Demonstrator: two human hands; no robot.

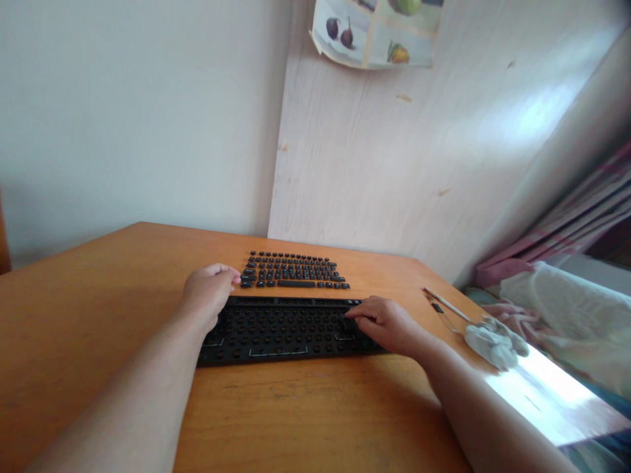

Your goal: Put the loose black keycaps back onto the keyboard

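Note:
A black keyboard base (276, 328) without keycaps lies on the wooden table, its switches and a few wire stabilizers exposed. Behind it, loose black keycaps (296, 284) are laid out in keyboard-like rows. My left hand (211, 289) is over the base's left end, fingers pinched together at the left edge of the keycap rows. Whatever may be between those fingertips is too small to make out. On the right part of the base rests my right hand (387, 322), its fingers stretched forward onto the switches. Its palm and wrist cover the base's right end.
The wooden table (315, 414) meets a wall and a pale board (345, 164) at the back. To the right lie a thin stick (446, 303), a small dark item with a cord (436, 307) and a whitish cloth bundle (493, 345). Bedding (572, 302) is beyond the table's right edge.

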